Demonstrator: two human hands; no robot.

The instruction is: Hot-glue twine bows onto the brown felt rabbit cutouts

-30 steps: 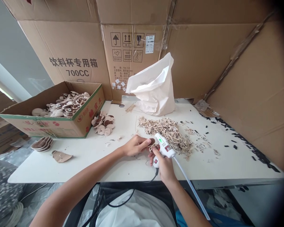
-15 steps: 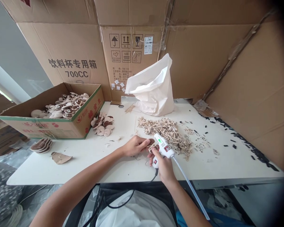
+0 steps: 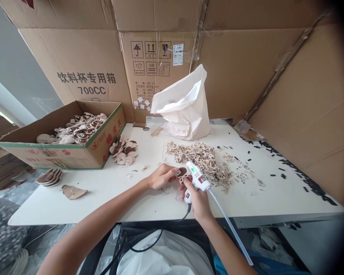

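My left hand (image 3: 161, 177) is closed on the edge of a small dark brown fabric piece (image 3: 183, 171), which has a small white tag by the thumb. In my right hand (image 3: 199, 200) is a white hot glue gun (image 3: 195, 172) with a green lit display. A long translucent glue stick (image 3: 231, 226) sticks out of its rear. Against the brown piece, near my right fingertips, lies a beige cord bow (image 3: 183, 178); whether those fingers grip it I cannot tell. Just behind the gun spreads a heap of small beige cord pieces (image 3: 193, 152).
A cardboard box (image 3: 57, 152) full of cream and brown fabric pieces stands at left, with a small pile (image 3: 124, 151) beside it. Behind the cord heap is a white bag (image 3: 186, 114). Black bits (image 3: 309, 185) line the right edge. A stack of pieces (image 3: 49, 177) lies front left.
At my left fingertips a small white tag now shows on the brown piece, and more of its surface is visible. Both hands stay almost in place, and the view shifts slightly.
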